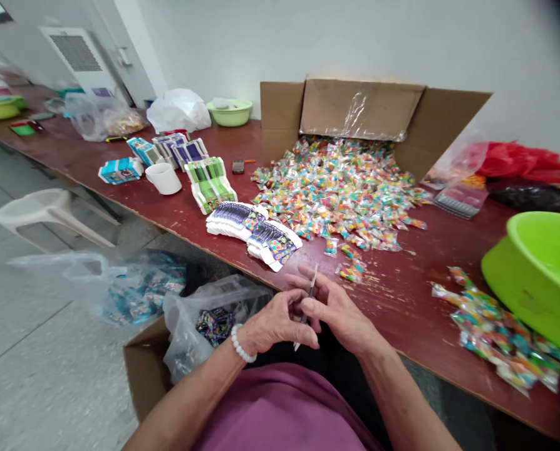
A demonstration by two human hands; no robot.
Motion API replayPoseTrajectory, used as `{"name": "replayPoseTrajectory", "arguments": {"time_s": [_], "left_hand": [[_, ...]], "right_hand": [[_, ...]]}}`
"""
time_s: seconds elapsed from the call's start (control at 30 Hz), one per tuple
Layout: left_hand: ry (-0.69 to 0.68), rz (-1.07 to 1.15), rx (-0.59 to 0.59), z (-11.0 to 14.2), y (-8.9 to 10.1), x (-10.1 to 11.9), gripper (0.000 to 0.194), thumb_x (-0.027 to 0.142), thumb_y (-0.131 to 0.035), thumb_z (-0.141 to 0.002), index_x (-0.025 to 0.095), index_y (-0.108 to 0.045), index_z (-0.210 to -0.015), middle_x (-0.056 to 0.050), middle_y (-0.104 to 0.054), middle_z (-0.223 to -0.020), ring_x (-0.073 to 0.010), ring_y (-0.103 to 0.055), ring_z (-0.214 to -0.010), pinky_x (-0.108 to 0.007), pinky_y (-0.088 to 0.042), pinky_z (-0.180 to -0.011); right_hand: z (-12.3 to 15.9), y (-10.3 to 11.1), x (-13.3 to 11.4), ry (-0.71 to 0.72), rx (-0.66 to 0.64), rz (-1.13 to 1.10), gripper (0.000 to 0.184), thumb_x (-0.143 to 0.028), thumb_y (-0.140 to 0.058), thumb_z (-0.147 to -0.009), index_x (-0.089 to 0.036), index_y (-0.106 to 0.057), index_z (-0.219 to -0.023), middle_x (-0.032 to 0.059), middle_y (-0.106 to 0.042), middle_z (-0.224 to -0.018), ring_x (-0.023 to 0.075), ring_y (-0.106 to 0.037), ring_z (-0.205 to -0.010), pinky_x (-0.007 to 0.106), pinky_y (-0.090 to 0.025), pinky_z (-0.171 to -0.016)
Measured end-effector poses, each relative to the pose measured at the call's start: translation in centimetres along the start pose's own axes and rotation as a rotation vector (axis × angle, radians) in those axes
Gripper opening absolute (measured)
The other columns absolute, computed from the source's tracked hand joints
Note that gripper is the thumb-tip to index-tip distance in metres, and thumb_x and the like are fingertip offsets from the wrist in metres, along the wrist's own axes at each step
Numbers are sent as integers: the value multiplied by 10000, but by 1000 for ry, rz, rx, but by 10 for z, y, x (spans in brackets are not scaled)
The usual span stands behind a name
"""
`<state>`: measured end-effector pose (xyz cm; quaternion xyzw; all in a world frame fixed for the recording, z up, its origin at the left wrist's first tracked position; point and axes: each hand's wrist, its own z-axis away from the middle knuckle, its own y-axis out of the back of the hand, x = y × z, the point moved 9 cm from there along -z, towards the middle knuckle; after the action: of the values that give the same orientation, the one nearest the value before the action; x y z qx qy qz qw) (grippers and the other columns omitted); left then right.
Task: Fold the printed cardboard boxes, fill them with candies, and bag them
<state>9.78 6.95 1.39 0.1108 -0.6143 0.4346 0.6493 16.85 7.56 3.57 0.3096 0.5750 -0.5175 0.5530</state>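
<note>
Close in front of my body, just off the table's front edge, my left hand [277,322] and my right hand [339,316] come together around a thin flat folded carton [313,282]. It shows nearly edge-on, dark with white ends, and my fingers hide its middle. A white bead bracelet circles my left wrist. Beyond my hands lie fanned stacks of flat purple-printed cartons [273,241]. Green cartons [212,181] lie behind them. A large heap of small wrapped candies [336,188] spreads to the right of these stacks.
The heap spills from a cardboard box [362,106]. At right are a green basin [534,269] and more candies [500,338]. A white mug [164,179] stands at left. Below the table edge, a lined carton [146,369] holds purple packs, beside a bag of blue packs [143,291].
</note>
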Motion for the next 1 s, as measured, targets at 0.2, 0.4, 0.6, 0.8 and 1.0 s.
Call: {"name": "replayPoseTrajectory", "arguments": {"time_s": [0.2, 0.4, 0.6, 0.8, 1.0], "left_hand": [[-35, 49, -19, -2, -1, -4, 880, 463, -949, -451, 130, -575, -1174, -19, -685, -774, -167, -665, -639, -254, -513, -590], [-25, 143, -23, -3, 0, -6, 822, 433, -948, -481, 134, -588, -1157, -20, -680, -799, -154, -675, -627, -250, -546, -609], [-24, 160, -30, -3, 3, -8, 882, 511, -931, -477, 136, -584, -1195, -25, -661, -819, -170, -689, -644, -249, -553, -595], [-14, 229, -9, -1, 10, -9, 867, 587, -906, -463, 126, -615, -1137, -67, -692, -846, -172, -688, -587, -257, -552, -564], [85, 464, 28, -4, 17, -16, 447, 427, -725, -782, 79, -678, -1057, -142, -741, -904, -227, -699, -692, -413, -599, -665]], "right_hand": [[0, 2, 3, 16, -21, 39, 718, -435, -759, -806, -241, -441, -1419, 158, -556, -1404, 77, -579, -554, 205, -424, -414], [-4, 5, 7, 23, -38, 53, 772, -439, -739, -819, -246, -386, -1478, 170, -530, -1430, 74, -560, -566, 206, -425, -433], [-9, 3, 6, 16, -50, 47, 680, -445, -720, -828, -243, -461, -1423, 149, -566, -1392, 65, -525, -540, 205, -407, -444], [-15, 3, 8, 2, -57, -16, 543, -431, -705, -810, -208, -589, -1291, 75, -691, -1109, 72, -468, -500, 218, -400, -463], [-14, 6, 4, -12, 24, -261, 559, -427, -686, -744, -197, -607, -1248, 72, -716, -990, 144, -556, -561, 254, -418, -472]]}}
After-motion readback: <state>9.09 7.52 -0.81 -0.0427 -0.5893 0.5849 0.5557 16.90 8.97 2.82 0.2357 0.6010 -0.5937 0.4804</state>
